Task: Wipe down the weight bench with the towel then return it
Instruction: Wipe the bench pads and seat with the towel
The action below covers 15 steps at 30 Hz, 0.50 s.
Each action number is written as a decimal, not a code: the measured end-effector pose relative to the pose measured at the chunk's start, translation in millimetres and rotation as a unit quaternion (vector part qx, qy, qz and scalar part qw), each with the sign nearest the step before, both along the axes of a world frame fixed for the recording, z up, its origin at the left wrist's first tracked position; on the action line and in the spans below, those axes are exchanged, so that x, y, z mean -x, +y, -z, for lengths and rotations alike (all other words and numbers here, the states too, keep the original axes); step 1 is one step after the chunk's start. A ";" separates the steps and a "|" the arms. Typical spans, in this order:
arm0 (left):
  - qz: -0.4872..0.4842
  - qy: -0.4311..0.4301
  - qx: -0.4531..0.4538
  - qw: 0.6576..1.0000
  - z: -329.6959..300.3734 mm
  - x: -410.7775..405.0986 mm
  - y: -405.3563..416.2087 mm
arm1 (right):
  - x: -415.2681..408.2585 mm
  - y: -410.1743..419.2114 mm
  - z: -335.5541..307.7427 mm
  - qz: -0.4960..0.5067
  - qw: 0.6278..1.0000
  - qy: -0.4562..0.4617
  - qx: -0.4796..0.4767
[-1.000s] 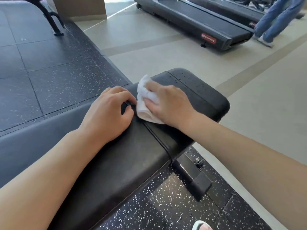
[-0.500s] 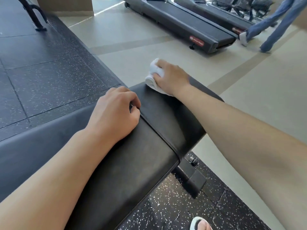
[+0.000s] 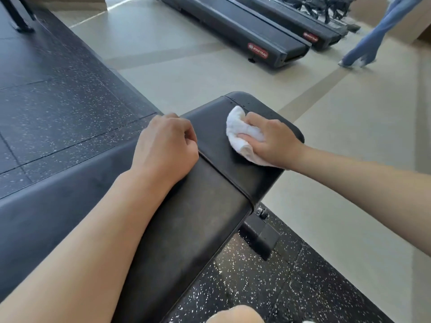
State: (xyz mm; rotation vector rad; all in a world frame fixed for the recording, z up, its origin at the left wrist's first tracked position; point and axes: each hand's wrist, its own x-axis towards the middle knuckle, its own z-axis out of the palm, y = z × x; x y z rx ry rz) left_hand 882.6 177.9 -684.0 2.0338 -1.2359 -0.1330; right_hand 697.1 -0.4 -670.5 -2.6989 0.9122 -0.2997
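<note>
On the far end of the black weight bench [image 3: 233, 148], the right hand [image 3: 272, 141] holds a crumpled white towel [image 3: 242, 136] and presses it on the pad. The left hand [image 3: 165, 148] rests near the seam, fingers curled, holding nothing. Two treadmills [image 3: 245, 36] stand behind

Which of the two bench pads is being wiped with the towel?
The far, shorter pad. The right hand presses the white towel on it, while the left hand rests on the longer near pad.
</note>
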 end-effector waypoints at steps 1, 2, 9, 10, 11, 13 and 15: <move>0.004 -0.006 -0.008 1.000 -1.0 0.5 -0.2 | -11.8 -15.6 3.5 0.016 1.000 0.002 0.017; 0.004 -0.008 -0.013 1.000 -1.8 0.1 -1.3 | -26.6 -31.7 7.1 0.028 0.999 -0.001 0.031; -0.028 -0.042 -0.009 0.999 8.8 -3.5 -4.4 | -138.0 -93.9 14.1 0.051 0.993 0.031 0.100; -0.037 -0.043 -0.004 0.998 11.0 -5.5 -4.1 | -147.3 -96.4 13.8 0.051 0.992 0.044 0.105; -0.043 -0.050 -0.003 0.998 12.6 -7.0 -3.9 | -153.3 -98.6 13.6 0.050 0.991 0.051 0.109; -0.058 -0.070 -0.016 0.996 14.7 -8.5 -3.1 | -155.4 -96.5 13.4 0.048 0.991 0.050 0.111; -0.087 -0.085 -0.035 0.992 17.6 -10.3 -2.6 | -148.4 -82.9 13.9 0.021 0.994 0.020 0.110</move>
